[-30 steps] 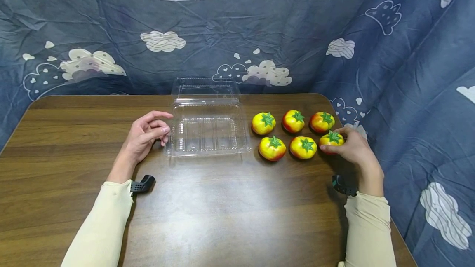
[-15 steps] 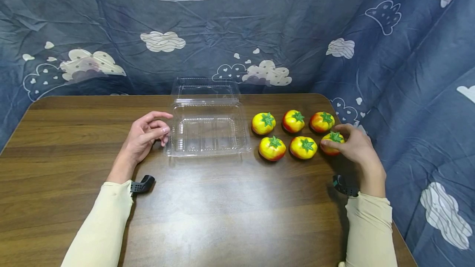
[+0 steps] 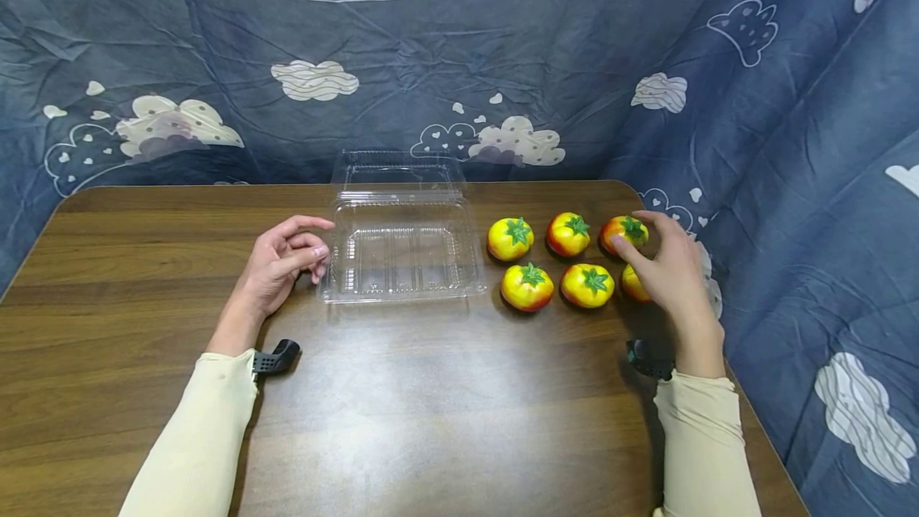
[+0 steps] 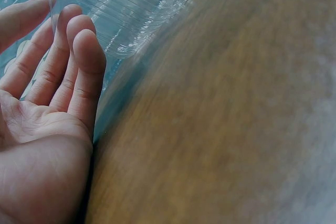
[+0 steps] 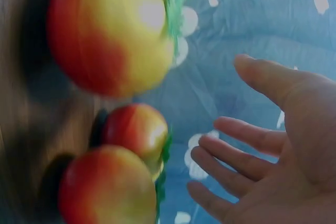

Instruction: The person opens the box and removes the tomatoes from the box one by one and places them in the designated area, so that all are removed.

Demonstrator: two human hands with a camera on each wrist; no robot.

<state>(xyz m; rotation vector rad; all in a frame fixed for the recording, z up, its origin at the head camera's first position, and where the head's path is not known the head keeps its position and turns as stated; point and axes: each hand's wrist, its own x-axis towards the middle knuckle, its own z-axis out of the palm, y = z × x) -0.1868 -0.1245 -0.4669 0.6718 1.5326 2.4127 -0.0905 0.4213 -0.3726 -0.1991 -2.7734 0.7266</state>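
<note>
In the head view, a hinged clear plastic container stands with its lid tipped back. My left hand holds its left rim, the thin plastic edge running between thumb and fingers in the left wrist view. My right hand hovers with spread, relaxed fingers over the back right toy tomato, yellow and red with a green leafy top. The hand partly covers the front right tomato. In the right wrist view no tomato lies within the fingers.
Several more toy tomatoes stand in two rows between container and right hand, among them a front left one and a back left one. A blue cloud-print curtain hangs behind and right of the wooden table.
My right hand has let go of the front right tomato, which stays on the table, and moved back to the one behind it. The left hand keeps its place.
</note>
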